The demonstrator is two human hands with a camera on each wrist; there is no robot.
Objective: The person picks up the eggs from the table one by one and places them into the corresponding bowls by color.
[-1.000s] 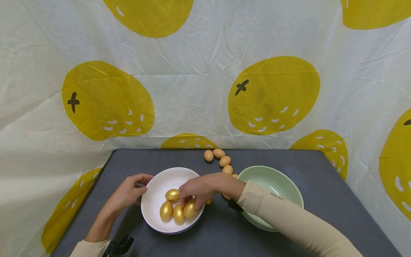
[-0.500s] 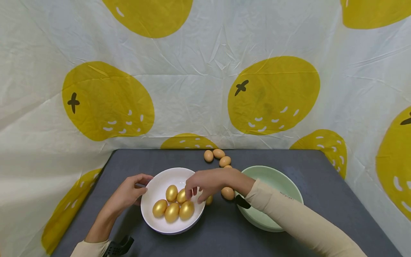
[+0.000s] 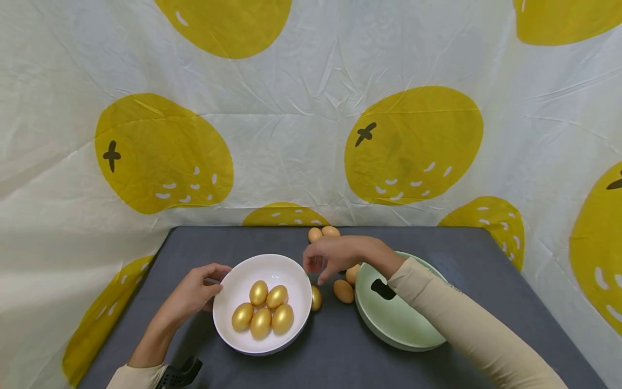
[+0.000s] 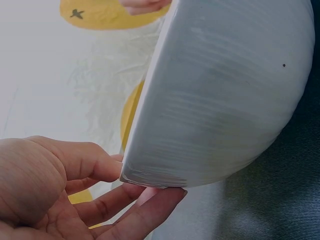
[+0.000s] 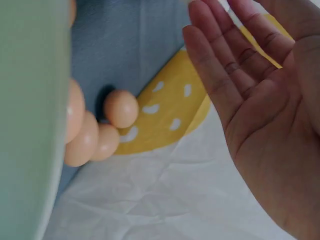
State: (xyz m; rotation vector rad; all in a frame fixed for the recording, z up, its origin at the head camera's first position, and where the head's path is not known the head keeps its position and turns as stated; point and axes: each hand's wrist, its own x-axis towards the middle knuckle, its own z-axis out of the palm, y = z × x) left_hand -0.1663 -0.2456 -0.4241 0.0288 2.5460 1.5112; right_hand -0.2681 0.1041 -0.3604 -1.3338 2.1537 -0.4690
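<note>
My left hand [image 3: 198,289] holds the rim of the white bowl [image 3: 243,276] at its left side; in the left wrist view the thumb is at the rim and the fingertips [image 4: 165,200] lie against the outer wall. Several golden eggs [image 3: 261,323] lie together in this bowl. Another golden egg [image 3: 316,299] is on the table beside its right side. Holding nothing, my right hand [image 3: 335,255] hovers between the bowls with loosely bent fingers. Brown eggs [image 3: 344,291] lie beneath and around it, some hidden by the hand; in the right wrist view its palm is bare.
A pale green bowl [image 3: 389,324] stands at the right, partly covered by my right forearm. More brown eggs [image 3: 331,231] lie at the dark table's [image 3: 233,237] back edge. Behind it hangs a white cloth [image 3: 291,162] with yellow fruit shapes.
My right hand has let go of a golden egg in the white bowl, lifted out and moved right and back. The golden eggs shifted slightly left. My left hand stays put.
</note>
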